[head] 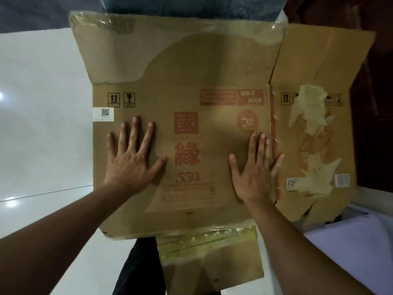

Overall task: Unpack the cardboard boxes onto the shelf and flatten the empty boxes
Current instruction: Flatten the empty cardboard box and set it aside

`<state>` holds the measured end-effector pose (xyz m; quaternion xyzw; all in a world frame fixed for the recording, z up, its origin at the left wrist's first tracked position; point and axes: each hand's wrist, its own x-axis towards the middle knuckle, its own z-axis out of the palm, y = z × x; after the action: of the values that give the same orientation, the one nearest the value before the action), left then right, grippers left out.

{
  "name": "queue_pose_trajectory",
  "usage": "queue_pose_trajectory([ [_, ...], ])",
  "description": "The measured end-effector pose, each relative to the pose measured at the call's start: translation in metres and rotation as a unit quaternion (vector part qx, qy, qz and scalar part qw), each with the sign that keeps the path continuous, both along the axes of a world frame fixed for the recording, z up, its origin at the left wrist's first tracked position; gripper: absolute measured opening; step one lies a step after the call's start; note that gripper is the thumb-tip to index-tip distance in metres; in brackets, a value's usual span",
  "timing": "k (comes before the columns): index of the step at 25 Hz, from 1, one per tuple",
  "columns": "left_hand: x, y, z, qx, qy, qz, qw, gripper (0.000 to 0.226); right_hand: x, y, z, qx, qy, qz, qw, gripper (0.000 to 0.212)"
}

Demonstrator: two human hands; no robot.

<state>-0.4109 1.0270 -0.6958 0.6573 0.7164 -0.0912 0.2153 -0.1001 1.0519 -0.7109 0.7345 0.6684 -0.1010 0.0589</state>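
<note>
The far flap of the flattened cardboard box [191, 128] runs up beyond both hands and meets a blue-grey surface [191, 5] cut off by the top of the view; what that surface is cannot be told. The red print between the hands is partly legible, "550" below two large characters; the smaller red text is too blurred to read. The box's side panel [314, 133], to the right of the right hand [253, 173], has a torn, whitish patch where its facing has peeled away, and its near corner is ragged.

The left hand [131, 158] lies palm down on the box's main panel with fingers spread wide; the right hand lies flat too, fingers straight, its outer fingers along the fold line. A small white QR label [103, 114] sits just beyond the left hand. A near flap [212, 258] with shiny tape lies below the hands, over a dark trouser leg [138, 267].

Glossy white floor [42, 124] stretches left of the left hand; dark wood [372, 81] borders the far right
</note>
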Motion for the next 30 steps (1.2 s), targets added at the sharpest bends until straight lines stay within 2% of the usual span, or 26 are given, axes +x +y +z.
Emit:
queue_pose_trajectory([
  [2,0.004,0.003,0.000,0.007,0.005,0.007,1.000,0.088,0.003,0.005,-0.002,-0.029,0.017,0.009,0.999,0.082],
  [4,0.011,-0.003,0.011,0.016,-0.007,0.025,1.000,0.088,0.012,0.005,0.009,-0.016,0.034,0.032,0.999,0.083],
  [6,0.022,-0.025,0.022,0.036,-0.016,0.019,0.999,0.087,0.034,0.008,0.015,0.011,0.037,-0.016,0.999,0.085],
  [9,0.038,-0.064,0.022,0.011,0.015,-0.021,1.000,0.094,0.054,0.015,0.009,-0.052,0.056,-0.108,0.991,0.089],
  [12,0.037,-0.064,0.014,-0.015,0.021,-0.014,1.000,0.098,0.049,0.018,0.002,-0.066,0.049,-0.108,0.991,0.089],
  [15,0.030,-0.062,0.017,0.008,-0.010,-0.015,1.000,0.094,0.039,0.019,0.019,-0.036,0.064,-0.104,0.992,0.087],
  [18,0.020,-0.072,0.020,0.026,-0.031,0.033,0.999,0.090,-0.002,0.028,0.039,-0.042,0.067,0.007,0.997,0.079],
  [22,0.013,-0.095,0.025,0.032,-0.055,0.160,0.985,0.097,-0.085,0.048,0.048,-0.117,0.071,0.190,0.972,0.078],
  [27,0.005,-0.120,0.027,0.025,-0.055,0.231,0.971,0.100,-0.180,0.062,0.062,-0.155,0.086,0.353,0.919,0.076],
  [30,0.005,-0.125,0.029,0.013,-0.101,0.309,0.946,0.107,-0.224,0.070,0.064,-0.163,0.061,0.475,0.863,0.084],
])
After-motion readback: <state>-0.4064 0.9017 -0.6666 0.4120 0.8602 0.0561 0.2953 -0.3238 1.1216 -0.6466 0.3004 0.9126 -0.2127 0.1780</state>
